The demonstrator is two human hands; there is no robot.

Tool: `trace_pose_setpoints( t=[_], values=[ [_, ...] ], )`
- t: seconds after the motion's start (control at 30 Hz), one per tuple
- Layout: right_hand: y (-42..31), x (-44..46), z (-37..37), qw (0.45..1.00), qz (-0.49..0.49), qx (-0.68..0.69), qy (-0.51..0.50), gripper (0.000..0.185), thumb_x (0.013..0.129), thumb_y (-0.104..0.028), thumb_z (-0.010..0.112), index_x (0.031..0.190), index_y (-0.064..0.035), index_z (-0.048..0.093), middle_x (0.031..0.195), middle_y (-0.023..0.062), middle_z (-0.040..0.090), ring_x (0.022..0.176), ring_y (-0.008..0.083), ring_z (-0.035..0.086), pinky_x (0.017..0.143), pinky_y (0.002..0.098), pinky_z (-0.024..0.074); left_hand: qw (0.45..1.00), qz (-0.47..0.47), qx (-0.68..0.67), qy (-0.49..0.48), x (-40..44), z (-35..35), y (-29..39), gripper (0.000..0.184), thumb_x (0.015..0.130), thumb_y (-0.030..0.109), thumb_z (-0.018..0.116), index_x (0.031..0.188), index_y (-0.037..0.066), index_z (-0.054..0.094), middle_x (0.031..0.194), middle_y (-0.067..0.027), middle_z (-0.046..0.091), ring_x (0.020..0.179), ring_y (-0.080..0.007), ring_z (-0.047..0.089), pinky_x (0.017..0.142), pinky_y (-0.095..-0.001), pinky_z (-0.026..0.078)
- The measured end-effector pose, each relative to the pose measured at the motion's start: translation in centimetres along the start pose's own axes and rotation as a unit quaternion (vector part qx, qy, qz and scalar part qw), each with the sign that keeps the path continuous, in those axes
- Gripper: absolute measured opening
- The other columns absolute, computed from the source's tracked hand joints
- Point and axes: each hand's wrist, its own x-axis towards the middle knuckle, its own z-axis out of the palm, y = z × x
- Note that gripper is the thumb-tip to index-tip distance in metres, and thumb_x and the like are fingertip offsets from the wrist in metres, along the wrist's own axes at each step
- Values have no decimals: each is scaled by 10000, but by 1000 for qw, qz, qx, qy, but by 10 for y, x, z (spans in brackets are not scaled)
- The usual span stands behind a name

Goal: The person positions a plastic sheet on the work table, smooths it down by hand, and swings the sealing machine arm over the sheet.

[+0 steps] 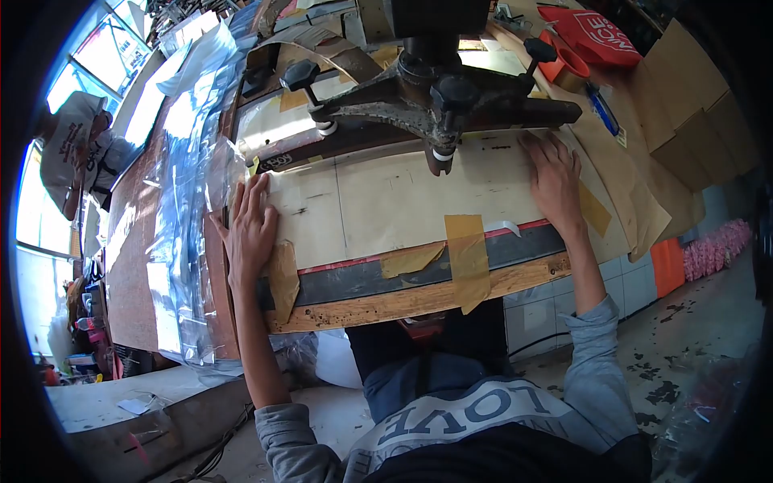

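Note:
My left hand lies flat at the left end of a pale sheet, its fingers stretched forward. At the sheet's right end, my right hand rests with fingers extended. Neither hand grips anything. Strips of brown tape cross the sheet's front border, which has a dark band with a red line. Above the sheet stands a dark metal machine head with black knobs and spreading arms. A dark bar runs under it across the sheet's far side.
Clear plastic film covers a brown board on the left. To the right are a tape roll, a blue cutter, a red bag and cardboard. A wooden edge faces me. Another person is at far left.

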Motion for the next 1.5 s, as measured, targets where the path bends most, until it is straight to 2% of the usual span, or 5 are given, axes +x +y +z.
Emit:
trace_pose_setpoints(
  t=[0.17,0.27,0.37,0.47,1.5],
  values=[
    [0,-1,-1,1000,10,-2,-9,466,845,-43,538,1296,-161,555,1327,7,550,1325,286,407,1038,634,302,1000,-13,-5,6,3,1,3,538,902,275,401,1439,250,416,1519,22,379,1454,-204,254,1096,-718,-4],
    [-1,1,-1,1000,12,-3,-12,478,844,-39,536,1305,-164,553,1339,-5,541,1325,287,406,1042,638,293,1000,-25,-5,-12,2,-4,8,523,936,271,383,1458,247,392,1530,-32,368,1458,-230,250,1097,-695,-17],
    [-1,0,-3,1000,15,-9,-20,489,841,-34,534,1311,-166,551,1345,-7,535,1325,287,406,1044,642,286,1000,-16,0,4,3,1,4,520,933,269,387,1452,241,397,1532,-22,366,1453,-236,260,1095,-707,4],
    [-1,1,-2,999,13,-20,-25,500,837,-31,533,1318,-165,548,1344,-2,533,1325,284,407,1048,640,283,999,-34,14,11,0,-1,8,535,908,289,411,1440,239,413,1517,52,378,1440,-204,286,1087,-733,31],
    [2,1,0,999,14,-17,-30,535,832,-1,524,1345,-153,534,1309,36,547,1290,249,438,1067,585,300,999,-46,8,12,-8,-2,9,535,915,298,446,1447,251,412,1530,82,355,1433,-208,300,1074,-752,52]
  ],
)
